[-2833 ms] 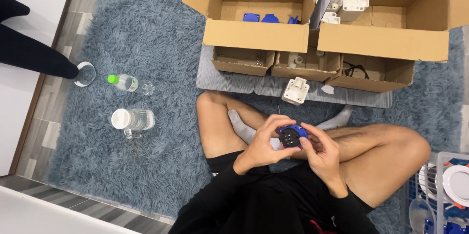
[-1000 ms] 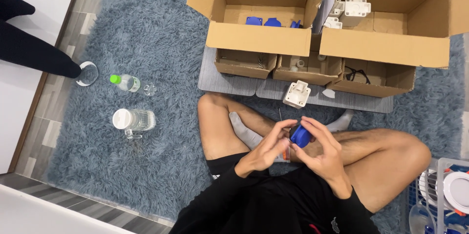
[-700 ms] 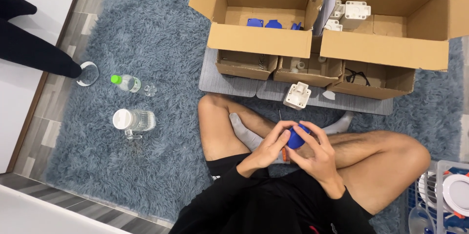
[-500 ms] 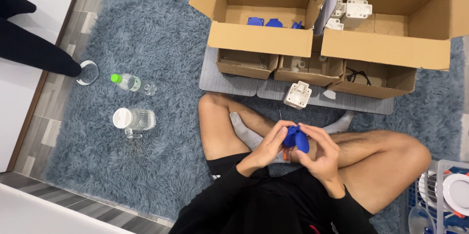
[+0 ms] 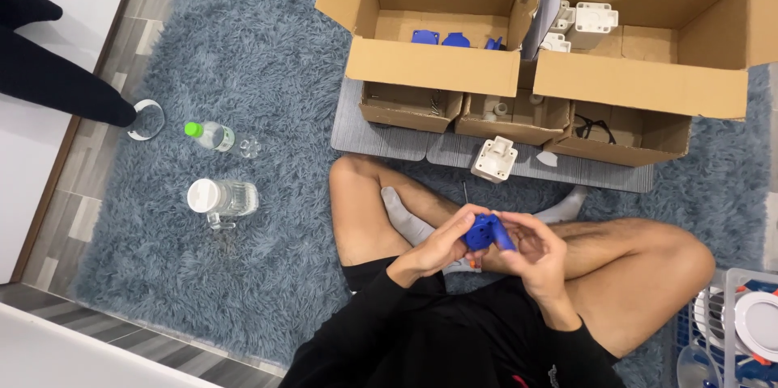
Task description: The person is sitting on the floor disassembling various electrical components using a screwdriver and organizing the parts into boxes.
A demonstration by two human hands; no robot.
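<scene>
1. Since the frame half a second earlier, both hands have turned the blue part (image 5: 485, 232) slightly; legs, boxes and bottles lie as before.
2. Left hand (image 5: 438, 246) and right hand (image 5: 533, 250) meet over the crossed legs; the fingers of both are closed on the blue part, held above the lap.
3. Risk, as a judgement: pressed between fingertips only, the small part could slip into the shaggy blue-grey rug (image 5: 267, 47); an orange speck beneath the hands may be a loose piece, but it is too small to tell.
4. Farther out: white plastic housing (image 5: 494, 158) just beyond the shin; two clear bottles (image 5: 220, 196) well apart to the left.
5. Farthest: open cardboard boxes (image 5: 433, 64), one holding more blue parts.
6. Hidden: the part's underside and palm-side details; the basket at lower right is cut off.
</scene>
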